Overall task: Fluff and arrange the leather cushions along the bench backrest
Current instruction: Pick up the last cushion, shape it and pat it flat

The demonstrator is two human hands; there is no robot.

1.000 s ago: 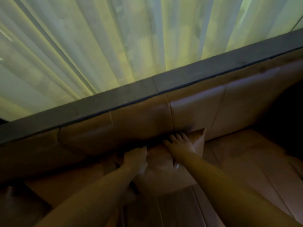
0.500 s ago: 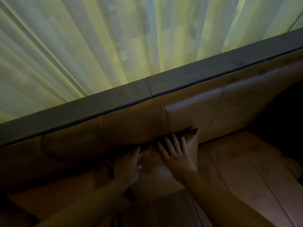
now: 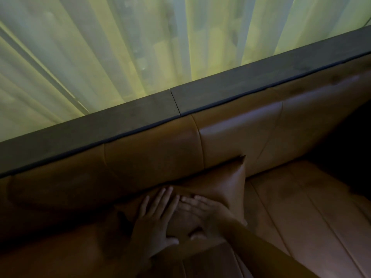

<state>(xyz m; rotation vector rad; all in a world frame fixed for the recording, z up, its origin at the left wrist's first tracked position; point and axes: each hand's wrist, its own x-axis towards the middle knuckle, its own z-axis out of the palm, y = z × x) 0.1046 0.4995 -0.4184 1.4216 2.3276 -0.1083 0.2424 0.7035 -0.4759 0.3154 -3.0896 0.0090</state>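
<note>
1. Far left of the hands: the padded backrest runs under a dark ledge, with a sheer curtain behind. Light is dim and detail in the lower left is lost.
2. Left hand: flat, fingers spread and pointing toward the backrest, palm down on the cushion. Nothing gripped; it presses rather than holds.
3. Right hand: just right of the left, thumbs near each other, also laid flat and open on the cushion face. Slight blur over the fingers. Nothing clasped here either.
4. Cushion: lies under both palms, its far edge touching the backrest base, one corner poking up beyond the right hand. It looks leaned back rather than upright, though I cannot be sure in this light.
5. Right of the hands: bare bench seat with seams, then deep shadow.
6. Judgement: this reads as patting or smoothing, mid-task.
7. Risks from here:
   - Smooth leather under open palms gives little purchase. A push could slide the cushion down the seat toward the person.
   - Pressing flat may squash the filling instead of plumping it.
   - Uneven pressure, heavier on one hand, could twist the raised corner off line with the backrest.
   - Other cushions are not visible, so spacing cannot be checked.
</note>
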